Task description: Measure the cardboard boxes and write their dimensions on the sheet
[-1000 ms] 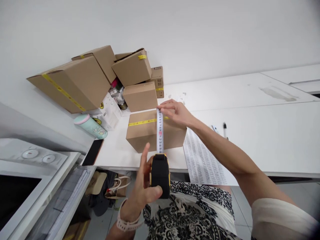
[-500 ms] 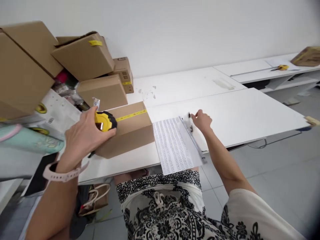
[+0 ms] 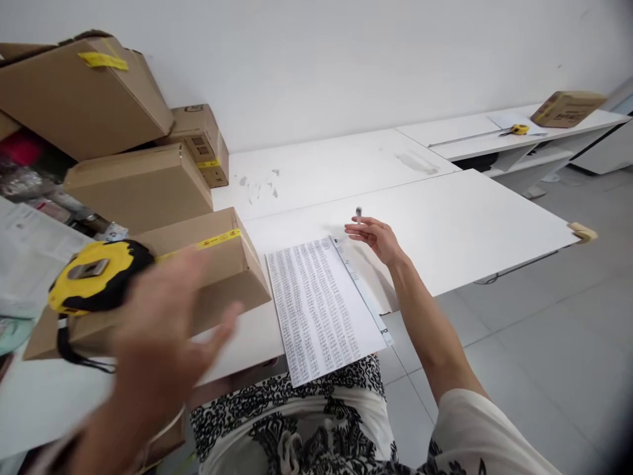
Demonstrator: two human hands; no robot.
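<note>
My left hand (image 3: 168,323) is blurred, with its thumb apart from the fingers and nothing in it, in front of a closed cardboard box (image 3: 198,234) sealed with yellow tape. A yellow and black tape measure (image 3: 96,277) with a black wrist strap rests on that box, left of the hand. Between the fingers of my right hand (image 3: 373,237) is a pen (image 3: 359,214), its dark end pointing up. Left of and below this hand, a printed sheet (image 3: 316,310) covered in columns of figures lies on the table, overhanging the front edge.
More cardboard boxes (image 3: 84,92) are stacked at the left, beside plastic-wrapped items. Against the wall runs a white table (image 3: 445,218) with scuff marks. Farther right, another tape measure (image 3: 519,130) and a brown carton (image 3: 566,109) sit on a shelf unit.
My left hand has let go of the tape measure, now on the box, and moved away to its right. My right hand has lifted the pen from beside the sheet. The view has shifted right.
</note>
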